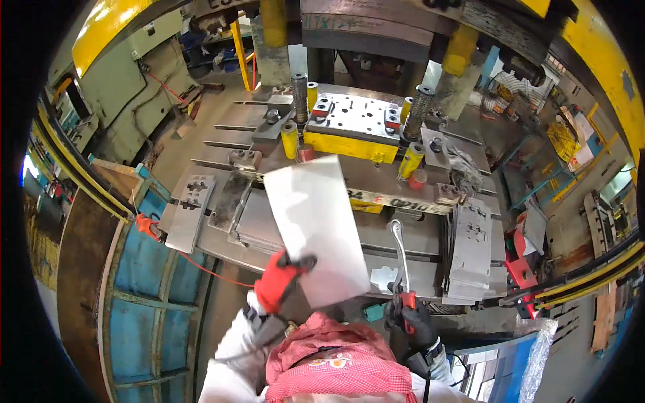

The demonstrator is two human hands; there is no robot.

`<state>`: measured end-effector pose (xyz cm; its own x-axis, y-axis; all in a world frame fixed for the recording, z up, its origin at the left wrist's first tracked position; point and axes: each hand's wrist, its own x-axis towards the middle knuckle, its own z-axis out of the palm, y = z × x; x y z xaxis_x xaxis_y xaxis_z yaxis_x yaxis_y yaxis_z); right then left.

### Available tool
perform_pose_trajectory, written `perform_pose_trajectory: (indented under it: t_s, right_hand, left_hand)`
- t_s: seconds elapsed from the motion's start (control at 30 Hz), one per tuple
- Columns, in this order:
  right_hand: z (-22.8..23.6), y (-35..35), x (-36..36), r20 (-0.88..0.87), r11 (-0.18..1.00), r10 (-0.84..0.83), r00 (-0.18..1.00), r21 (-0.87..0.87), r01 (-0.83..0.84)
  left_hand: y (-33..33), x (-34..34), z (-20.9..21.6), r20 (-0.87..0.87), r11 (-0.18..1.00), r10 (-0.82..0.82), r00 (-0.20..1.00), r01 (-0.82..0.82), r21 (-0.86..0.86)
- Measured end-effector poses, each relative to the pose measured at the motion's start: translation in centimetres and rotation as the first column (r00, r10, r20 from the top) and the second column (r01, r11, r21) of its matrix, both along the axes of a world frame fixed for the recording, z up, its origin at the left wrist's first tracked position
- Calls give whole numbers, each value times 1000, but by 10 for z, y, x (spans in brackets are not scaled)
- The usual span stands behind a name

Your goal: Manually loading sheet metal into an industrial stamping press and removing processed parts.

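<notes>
Pointing forward-left lengthwise, the metal sheet (321, 235) was pinched by left fingers (306, 262), right fingers (422, 324) gripped a forward-pointing tool (403, 262), yellow basket (563, 141) well beyond.

Metal workshop with a press die (354, 119).

Lighting was bright across the metal sheet (321, 235), whose face showed a pale, uneven-edged glare patch. Above the sheet, the upper press block (366, 30) sat in shade. Far left of the sheet, one bright spot (28, 166) was blown out (a bluish fringe was noted). Outward from the sheet, the yellow-and-black rails (591, 274) bowed and the view's corners fell to black.
</notes>
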<state>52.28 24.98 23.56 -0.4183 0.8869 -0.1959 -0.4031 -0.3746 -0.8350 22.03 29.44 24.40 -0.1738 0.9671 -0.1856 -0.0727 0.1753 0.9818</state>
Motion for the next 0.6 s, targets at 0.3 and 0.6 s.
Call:
perform_pose_trajectory:
  t_s: [0.3, 0.6]
  right_hand:
    - [-2, -34, 32, 100, 998, -36, 994, -56, 42]
    - [16, 38, 13, 529, 922, -170, 831, 382, -55]
  left_hand:
    - [233, -26, 14, -492, 411, -219, 843, 537, 736]
    - [271, -1, 7, -12, 701, -581, 814, 508, 500]
